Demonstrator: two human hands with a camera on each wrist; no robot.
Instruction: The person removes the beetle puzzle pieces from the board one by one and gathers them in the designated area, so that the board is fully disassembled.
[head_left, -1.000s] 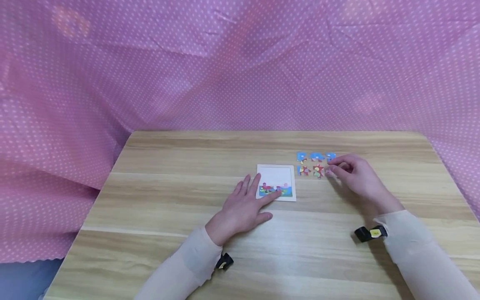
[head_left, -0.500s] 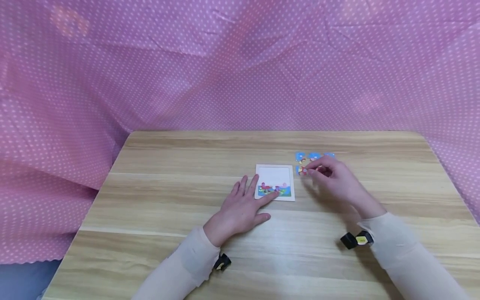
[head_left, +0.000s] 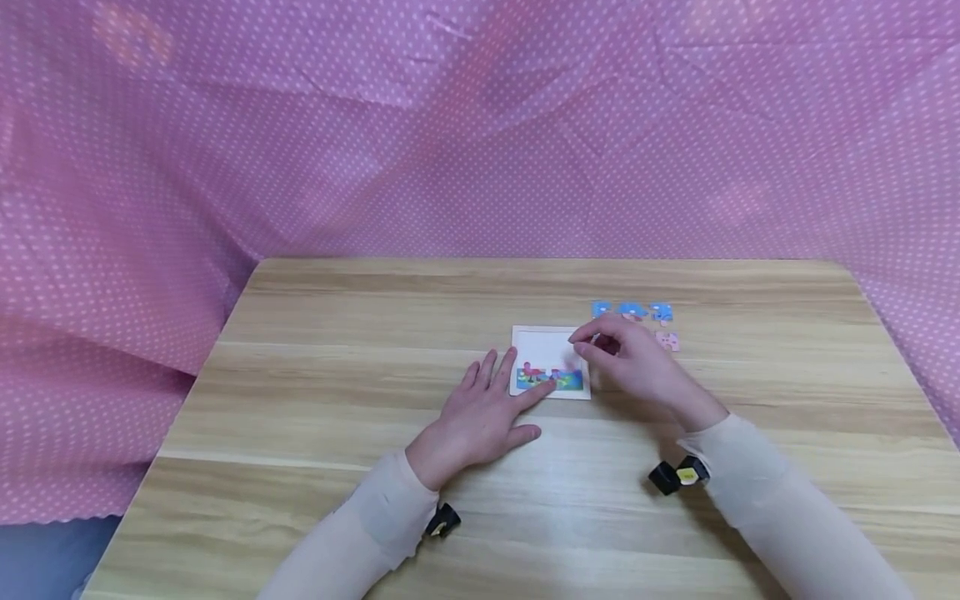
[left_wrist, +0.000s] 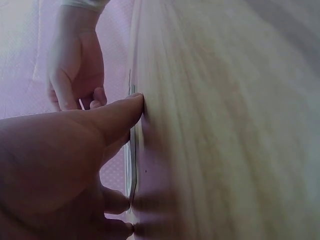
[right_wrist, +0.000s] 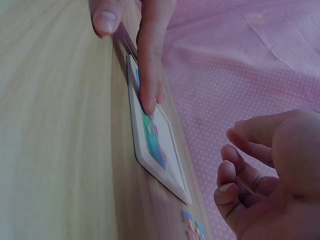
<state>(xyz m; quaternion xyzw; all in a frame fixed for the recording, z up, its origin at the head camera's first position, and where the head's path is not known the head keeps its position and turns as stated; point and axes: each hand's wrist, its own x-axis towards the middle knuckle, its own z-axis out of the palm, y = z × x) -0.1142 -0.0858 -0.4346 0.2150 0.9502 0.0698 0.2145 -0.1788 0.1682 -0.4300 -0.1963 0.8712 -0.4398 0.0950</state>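
Note:
A small puzzle tray (head_left: 573, 396) with a pale rim lies on the wooden table. Picture pieces (head_left: 570, 380) fill its near strip; the part beyond is white. My left hand (head_left: 480, 417), fingers spread, rests at the tray's near left corner, its index finger over the pieces. My right hand (head_left: 637, 362) hovers above the tray's right edge with fingers loosely curled, thumb and index close together. No piece shows at its fingertips in the right wrist view. Right of the tray lie blue puzzle pieces (head_left: 661, 312) and a pink piece (head_left: 667, 342); the right hand covers others.
The wooden table (head_left: 360, 333) extends around the tray on all sides. A pink dotted cloth (head_left: 480, 150) hangs behind its far edge and down the left side. A small black camera (head_left: 444, 521) sits at the left wrist, another (head_left: 678, 475) at the right.
My right hand has moved left from the loose pieces to over the tray's right edge, uncovering the pink piece. My left hand has stayed on the tray.

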